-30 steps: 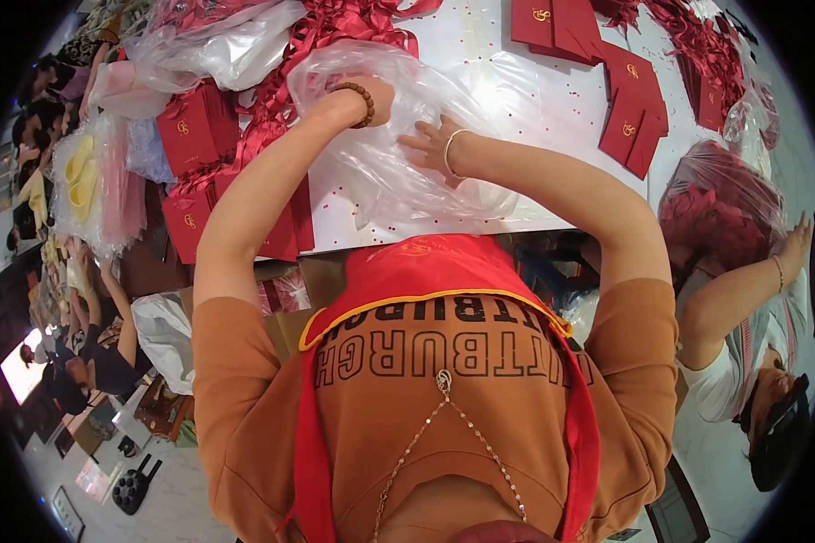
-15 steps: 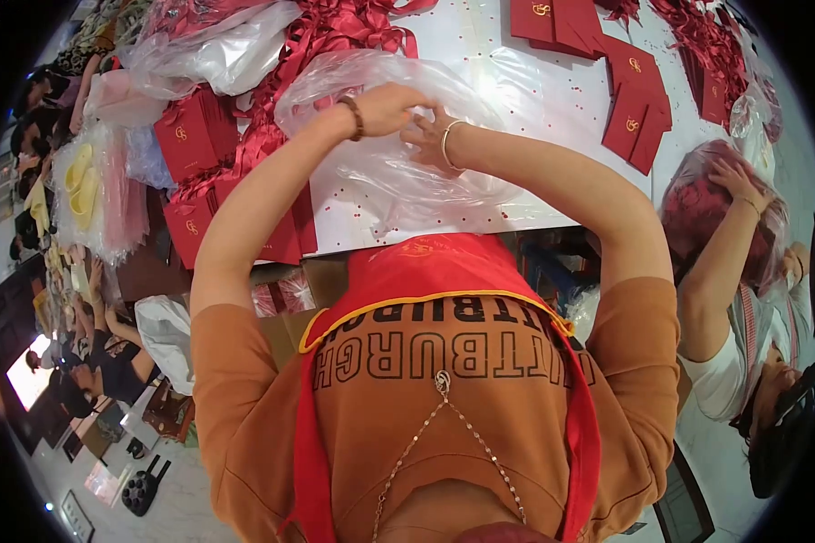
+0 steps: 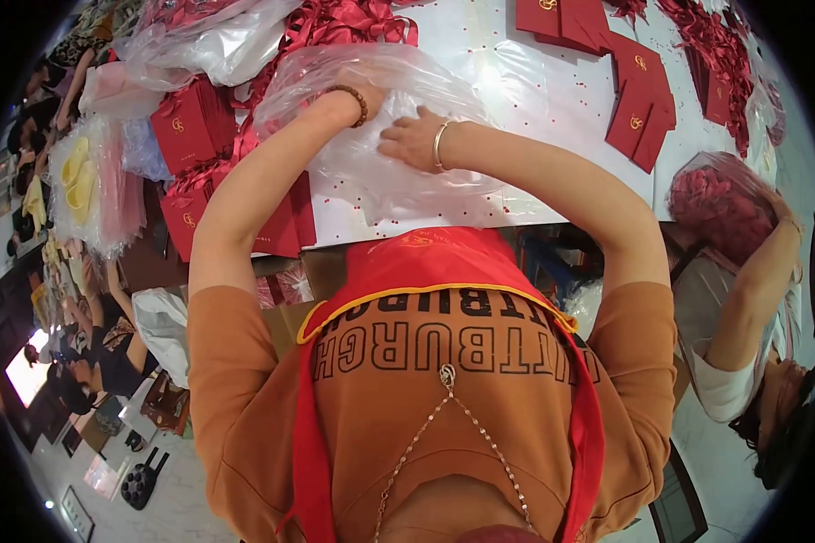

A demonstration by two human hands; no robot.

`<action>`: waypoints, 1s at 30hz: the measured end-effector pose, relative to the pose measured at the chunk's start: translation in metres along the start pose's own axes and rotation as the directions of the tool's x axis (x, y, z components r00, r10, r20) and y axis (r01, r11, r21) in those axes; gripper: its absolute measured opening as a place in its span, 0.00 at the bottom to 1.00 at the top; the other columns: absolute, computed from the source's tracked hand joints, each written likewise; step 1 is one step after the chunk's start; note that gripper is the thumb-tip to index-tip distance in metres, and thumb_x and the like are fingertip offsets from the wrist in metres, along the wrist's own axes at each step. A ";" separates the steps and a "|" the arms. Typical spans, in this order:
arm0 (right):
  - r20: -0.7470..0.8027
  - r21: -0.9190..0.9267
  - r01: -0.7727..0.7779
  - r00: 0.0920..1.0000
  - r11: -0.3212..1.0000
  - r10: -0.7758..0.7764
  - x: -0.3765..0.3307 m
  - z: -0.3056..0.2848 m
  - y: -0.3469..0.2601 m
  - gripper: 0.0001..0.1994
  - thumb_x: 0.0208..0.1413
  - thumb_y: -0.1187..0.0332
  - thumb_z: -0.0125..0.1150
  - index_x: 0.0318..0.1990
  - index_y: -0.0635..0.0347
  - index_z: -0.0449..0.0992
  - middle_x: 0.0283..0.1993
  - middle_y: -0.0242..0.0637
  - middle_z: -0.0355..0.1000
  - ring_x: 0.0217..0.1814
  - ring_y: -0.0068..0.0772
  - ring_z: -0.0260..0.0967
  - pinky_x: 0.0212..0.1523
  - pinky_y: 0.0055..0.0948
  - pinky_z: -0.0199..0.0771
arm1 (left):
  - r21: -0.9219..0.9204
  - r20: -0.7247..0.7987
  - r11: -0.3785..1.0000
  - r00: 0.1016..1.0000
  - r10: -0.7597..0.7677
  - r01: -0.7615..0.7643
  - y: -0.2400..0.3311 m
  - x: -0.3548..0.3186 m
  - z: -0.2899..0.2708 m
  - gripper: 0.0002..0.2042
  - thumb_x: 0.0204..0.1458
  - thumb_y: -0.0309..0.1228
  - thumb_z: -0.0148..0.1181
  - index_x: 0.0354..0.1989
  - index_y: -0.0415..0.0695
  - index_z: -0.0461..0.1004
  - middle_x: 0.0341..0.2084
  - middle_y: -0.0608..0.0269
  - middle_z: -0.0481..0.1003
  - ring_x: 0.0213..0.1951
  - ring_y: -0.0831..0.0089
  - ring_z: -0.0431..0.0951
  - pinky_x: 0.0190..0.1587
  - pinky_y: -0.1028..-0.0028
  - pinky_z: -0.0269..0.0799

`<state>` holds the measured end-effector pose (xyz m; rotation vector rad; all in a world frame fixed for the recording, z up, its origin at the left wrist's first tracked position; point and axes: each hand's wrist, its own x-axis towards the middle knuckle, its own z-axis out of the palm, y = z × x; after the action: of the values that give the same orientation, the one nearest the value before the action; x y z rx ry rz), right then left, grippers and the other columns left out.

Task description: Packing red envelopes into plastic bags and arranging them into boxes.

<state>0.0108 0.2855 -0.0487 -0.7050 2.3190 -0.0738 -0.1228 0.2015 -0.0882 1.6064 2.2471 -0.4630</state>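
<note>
While the right hand point(image 3: 412, 140) lies flat on the clear plastic bag point(image 3: 385, 127) on the white table point(image 3: 552, 100), the left hand point(image 3: 371, 95), reaching inside, is hidden, so bag-opening appears underway, calling next for a firm hold on the film.

The big clear plastic bag point(image 3: 398, 172) lies on the white desk point(image 3: 552, 100), straight before my chest, at the near edge. My left hand point(image 3: 371, 95) is tucked into the bag at its far left part; my right hand point(image 3: 412, 140) rests on top of the bag, just right of the left one. Left of the bag lies a stack of flat red card boxes point(image 3: 190, 127), with red ribbon bows point(image 3: 344, 23) behind the bag at the desk's far side. Right of the bag and well apart lie red folded cards point(image 3: 638, 100). Farther right, past the desk's edge, another person's arm point(image 3: 752, 290) holds a clear bag of red bits point(image 3: 715, 199).
</note>
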 end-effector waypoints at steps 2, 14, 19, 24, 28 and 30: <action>0.006 0.100 0.078 0.997 0.992 -0.079 0.004 0.011 -0.011 0.29 0.41 0.71 0.56 0.55 0.47 0.59 0.64 0.27 0.44 0.63 0.32 0.48 0.52 0.48 0.57 | 0.000 -0.134 1.000 0.991 -0.012 0.012 -0.001 0.008 0.002 0.15 0.46 0.29 0.42 0.41 0.43 0.72 0.41 0.50 0.71 0.43 0.56 0.71 0.44 0.61 0.66; 0.145 -0.287 0.099 0.988 0.953 -0.059 0.004 0.027 -0.036 0.28 0.42 0.62 0.57 0.55 0.51 0.60 0.63 0.27 0.48 0.67 0.26 0.37 0.59 0.60 0.37 | -0.364 0.099 0.928 0.994 -0.044 0.077 0.030 0.034 0.008 0.25 0.50 0.48 0.34 0.52 0.46 0.63 0.54 0.53 0.59 0.56 0.61 0.59 0.58 0.66 0.49; 0.032 -0.602 0.185 0.978 0.777 -0.208 -0.001 0.033 -0.054 0.24 0.48 0.56 0.45 0.54 0.53 0.62 0.62 0.31 0.51 0.68 0.25 0.33 0.61 0.59 0.25 | -0.209 -0.047 0.978 0.998 -0.034 0.023 0.003 0.066 0.040 0.25 0.50 0.48 0.36 0.52 0.48 0.63 0.53 0.56 0.61 0.55 0.60 0.60 0.57 0.66 0.52; 0.101 -0.275 0.268 0.963 0.923 -0.250 0.004 0.026 -0.045 0.18 0.46 0.62 0.50 0.47 0.52 0.66 0.48 0.30 0.64 0.56 0.33 0.57 0.55 0.51 0.49 | -0.217 -0.048 0.975 0.998 0.028 -0.038 0.001 0.059 0.030 0.24 0.50 0.48 0.38 0.51 0.47 0.64 0.52 0.55 0.62 0.54 0.60 0.61 0.56 0.66 0.53; -0.309 0.107 0.078 0.950 0.991 -0.041 -0.004 0.033 -0.025 0.23 0.41 0.57 0.57 0.45 0.54 0.63 0.43 0.34 0.65 0.46 0.37 0.64 0.43 0.43 0.61 | -0.230 -0.048 0.969 0.995 0.083 -0.092 0.006 0.045 0.016 0.23 0.50 0.47 0.40 0.49 0.45 0.65 0.51 0.54 0.63 0.52 0.60 0.63 0.55 0.66 0.54; -0.225 0.082 0.044 0.974 0.996 -0.025 -0.012 0.035 -0.019 0.23 0.41 0.56 0.57 0.46 0.53 0.63 0.43 0.34 0.65 0.45 0.37 0.64 0.44 0.42 0.61 | -0.237 -0.045 0.965 0.993 0.107 -0.114 0.008 0.035 0.009 0.23 0.50 0.47 0.41 0.49 0.44 0.66 0.51 0.54 0.63 0.52 0.60 0.64 0.54 0.66 0.55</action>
<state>0.0496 0.2804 -0.0634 -0.7251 2.5001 -0.2814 -0.1249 0.2293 -0.1124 1.6108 2.1275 -0.1312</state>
